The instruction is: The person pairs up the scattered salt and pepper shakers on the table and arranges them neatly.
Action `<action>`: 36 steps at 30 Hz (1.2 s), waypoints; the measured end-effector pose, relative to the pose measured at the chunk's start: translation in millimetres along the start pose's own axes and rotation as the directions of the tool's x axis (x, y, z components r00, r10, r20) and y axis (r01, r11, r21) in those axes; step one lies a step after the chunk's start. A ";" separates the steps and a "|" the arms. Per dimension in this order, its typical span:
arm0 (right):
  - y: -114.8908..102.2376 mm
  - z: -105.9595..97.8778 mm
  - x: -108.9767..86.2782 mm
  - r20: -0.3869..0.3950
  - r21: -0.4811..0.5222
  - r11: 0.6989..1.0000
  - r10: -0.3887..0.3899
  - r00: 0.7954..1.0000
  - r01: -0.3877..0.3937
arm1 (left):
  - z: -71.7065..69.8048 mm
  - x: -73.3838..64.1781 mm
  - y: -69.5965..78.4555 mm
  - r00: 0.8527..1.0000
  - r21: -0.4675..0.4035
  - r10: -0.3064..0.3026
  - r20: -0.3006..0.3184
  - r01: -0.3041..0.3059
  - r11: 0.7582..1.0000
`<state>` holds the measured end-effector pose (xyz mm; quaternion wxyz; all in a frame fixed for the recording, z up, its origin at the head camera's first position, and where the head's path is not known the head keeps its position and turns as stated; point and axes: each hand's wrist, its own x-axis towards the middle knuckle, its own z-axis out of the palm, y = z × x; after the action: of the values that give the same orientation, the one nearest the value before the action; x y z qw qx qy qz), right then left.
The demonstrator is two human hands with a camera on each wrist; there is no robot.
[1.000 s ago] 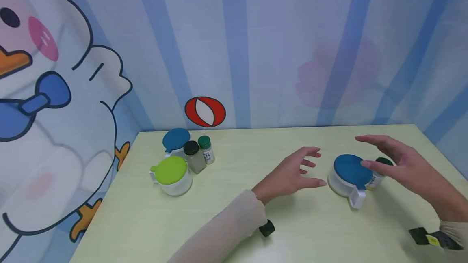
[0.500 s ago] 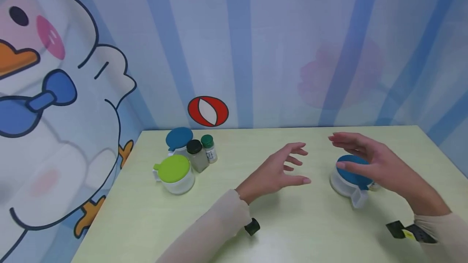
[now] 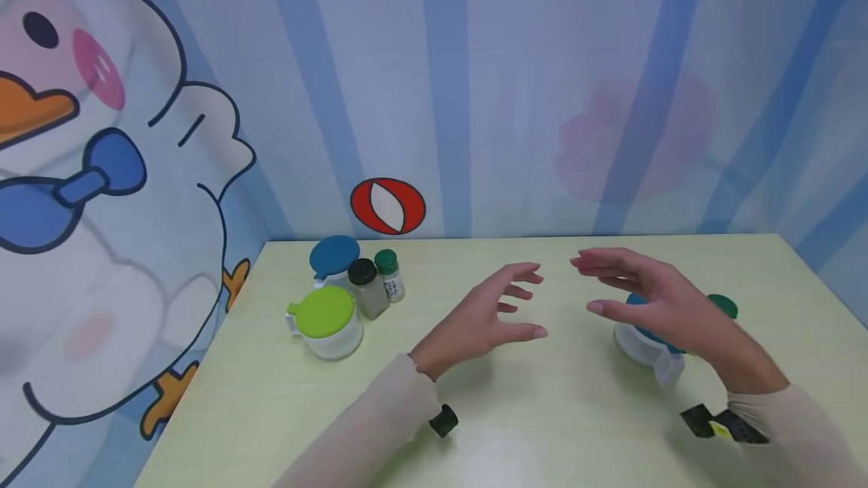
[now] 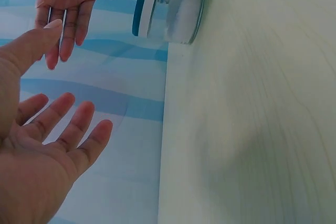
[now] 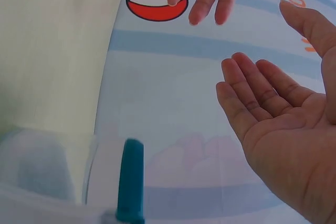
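Both hands hover over the table with nothing in them, fingers spread and gently bent, palms toward each other. The left hand (image 3: pixel 484 318) is near the middle of the head view. To its right, the right hand (image 3: pixel 658 303) passes in front of a seasoning jar (image 3: pixel 643 351) with a blue lid and white handle, hiding much of it. White contents show through that jar's clear body in the left wrist view. Just behind the right wrist a green bottle cap (image 3: pixel 723 306) peeks out, its bottle hidden. The jar's blue lid (image 5: pixel 131 182) stands close below the hand in the right wrist view.
On the table's left side, a green-lidded jar (image 3: pixel 325 316), a blue-lidded jar (image 3: pixel 334 256), a black-capped bottle (image 3: pixel 369 292) and a small green-capped bottle (image 3: pixel 389 277) stand grouped. A printed backdrop (image 3: pixel 508 96) rises along the table's back edge (image 3: pixel 508 238).
Both hands have moved left in the head view. The right hand now covers more of the blue-lidded jar on the right. The view itself has shifted slightly; the containers stay put.
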<state>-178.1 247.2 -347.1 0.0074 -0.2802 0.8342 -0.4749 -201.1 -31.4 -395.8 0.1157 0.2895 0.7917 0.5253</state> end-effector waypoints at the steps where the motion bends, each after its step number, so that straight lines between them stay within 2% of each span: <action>1: -0.7 1.7 1.5 0.006 0.006 1.000 -0.006 1.000 0.006 | -1.8 -1.5 -0.2 1.000 0.003 -0.002 0.000 0.002 1.000; 5: -2.8 9.1 8.8 0.025 0.014 1.000 -0.018 1.000 0.018 | -8.9 -7.8 -0.6 1.000 0.011 -0.011 -0.001 0.011 1.000; 13: -7.3 23.8 22.7 0.065 0.043 0.998 0.039 0.997 -0.041 | -23.1 -21.4 -1.0 0.999 0.022 -0.029 -0.033 0.030 0.999; 19: -8.3 31.8 30.7 0.092 0.071 0.997 0.012 0.996 -0.018 | -33.5 -32.4 -3.2 0.998 0.023 -0.035 -0.046 0.036 0.999; 31: -6.9 46.8 43.7 0.116 0.122 0.992 0.017 0.993 -0.032 | -51.6 -48.3 -8.5 0.998 0.009 -0.006 -0.066 0.007 1.000; 36: -4.2 51.7 48.1 0.119 0.144 0.989 0.004 0.993 -0.021 | -57.0 -54.1 -8.4 0.998 0.027 -0.003 -0.068 0.005 1.000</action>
<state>-202.3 181.9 -359.9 0.0802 -0.3012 0.7973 -0.5169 -188.1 -108.7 -385.9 0.0857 0.2714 0.8030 0.5237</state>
